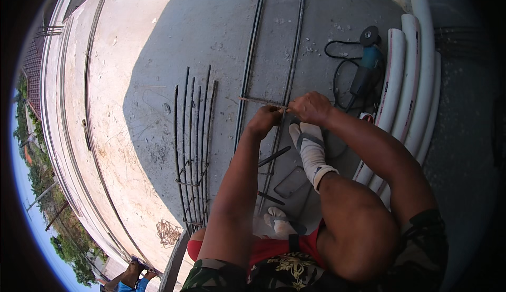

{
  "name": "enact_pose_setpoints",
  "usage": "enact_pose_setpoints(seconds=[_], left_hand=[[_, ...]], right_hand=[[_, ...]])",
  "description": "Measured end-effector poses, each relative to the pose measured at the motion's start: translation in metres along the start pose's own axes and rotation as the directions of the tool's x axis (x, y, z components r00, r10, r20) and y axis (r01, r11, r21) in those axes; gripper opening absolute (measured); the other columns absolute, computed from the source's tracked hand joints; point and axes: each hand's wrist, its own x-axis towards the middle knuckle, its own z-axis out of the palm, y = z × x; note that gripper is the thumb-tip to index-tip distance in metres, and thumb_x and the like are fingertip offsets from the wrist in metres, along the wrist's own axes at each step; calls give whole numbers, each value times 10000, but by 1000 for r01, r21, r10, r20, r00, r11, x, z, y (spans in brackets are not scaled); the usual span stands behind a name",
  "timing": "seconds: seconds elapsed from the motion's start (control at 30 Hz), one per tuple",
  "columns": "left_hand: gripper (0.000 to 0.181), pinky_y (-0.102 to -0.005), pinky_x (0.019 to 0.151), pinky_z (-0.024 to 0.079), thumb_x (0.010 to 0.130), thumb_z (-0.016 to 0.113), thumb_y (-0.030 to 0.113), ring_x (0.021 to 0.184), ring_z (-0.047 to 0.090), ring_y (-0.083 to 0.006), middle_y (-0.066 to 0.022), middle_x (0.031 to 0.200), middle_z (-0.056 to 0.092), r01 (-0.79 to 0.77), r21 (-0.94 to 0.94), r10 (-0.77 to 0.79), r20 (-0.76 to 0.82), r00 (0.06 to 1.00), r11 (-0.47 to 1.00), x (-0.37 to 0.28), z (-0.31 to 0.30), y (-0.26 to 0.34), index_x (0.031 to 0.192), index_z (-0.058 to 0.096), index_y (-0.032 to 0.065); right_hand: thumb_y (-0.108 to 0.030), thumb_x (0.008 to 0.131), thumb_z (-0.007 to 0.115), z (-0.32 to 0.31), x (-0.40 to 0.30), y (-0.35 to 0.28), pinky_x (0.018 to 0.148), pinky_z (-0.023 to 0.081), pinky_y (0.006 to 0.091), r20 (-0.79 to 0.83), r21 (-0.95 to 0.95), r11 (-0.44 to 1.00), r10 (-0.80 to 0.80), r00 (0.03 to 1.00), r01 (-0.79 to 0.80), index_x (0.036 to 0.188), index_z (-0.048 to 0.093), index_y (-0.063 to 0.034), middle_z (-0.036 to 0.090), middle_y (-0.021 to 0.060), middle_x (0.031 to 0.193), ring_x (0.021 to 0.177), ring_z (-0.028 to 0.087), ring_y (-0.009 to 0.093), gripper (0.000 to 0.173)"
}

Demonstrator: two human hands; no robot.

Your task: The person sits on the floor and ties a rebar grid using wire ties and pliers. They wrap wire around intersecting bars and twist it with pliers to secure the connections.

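Observation:
My left hand (265, 120) and my right hand (310, 107) meet at the near end of a short rusty reinforcing bar (259, 101), fingertips pinched together. That bar lies across a pair of long steel bars (250, 55) and reaches a second long bar line (295, 43) under my fingers. My fingers hide the exact grip, and any thin wire there cannot be made out. Below my hands, a black tool handle (274, 156) and a black-and-red handled object (270, 198) rest beside my feet. A smartphone (291, 182) lies on the concrete by my sandalled foot (310, 142).
An angle grinder (367, 69) with its cord lies right, near a tape measure (367, 117) and white plastic pipes (391, 82). Left stands a rebar cage (193, 153) with protruding bars. Tie wire (168, 232) lies beyond. Another person's arm (144, 282) shows lower left.

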Motion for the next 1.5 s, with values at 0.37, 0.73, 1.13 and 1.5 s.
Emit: enact_pose_setpoints(seconds=[0.37, 0.73, 1.13, 1.5], left_hand=[[255, -288, 704, 478, 866, 656, 132, 775, 594, -148, -77, 873, 648, -283, -316, 167, -348, 923, 906, 0, 27, -4, 1026, 624, -64], [272, -299, 800, 470, 915, 580, 119, 924, 602, -174, -109, 1040, 641, -220, -585, 6, -344, 939, 780, -40, 41, -9, 1132, 596, -45], [355, -334, 916, 453, 894, 503, 70, 1126, 557, -232, -110, 1267, 580, -156, -348, 94, -189, 978, 924, -62, 34, 10, 1224, 579, -40], [397, -370, 875, 508, 969, 563, 231, 998, 630, -248, -156, 1105, 636, -111, -430, 75, -100, 992, 896, -23, 26, 11, 1236, 535, -62]], right_hand=[[-221, 900, 523, 11, -2, -10, 713, 555, 455, 11, 22, 993, 118, 993, -118, 855, 656, -75, 690, 153, 828, 768, 686, 360, 203], [-261, 895, 613, 3, -7, -39, 656, 546, 480, -42, 182, 953, 254, 966, -242, 976, 503, -12, 661, 222, 746, 731, 679, 396, 284], [-265, 901, 611, 18, -6, -36, 608, 539, 490, -138, 200, 962, 216, 967, -187, 945, 486, -35, 648, 198, 681, 692, 675, 398, 265], [-186, 913, 561, 26, -2, -44, 661, 522, 514, -119, 511, 795, 442, 889, -327, 1025, 480, -29, 641, 266, 796, 786, 651, 444, 209]])
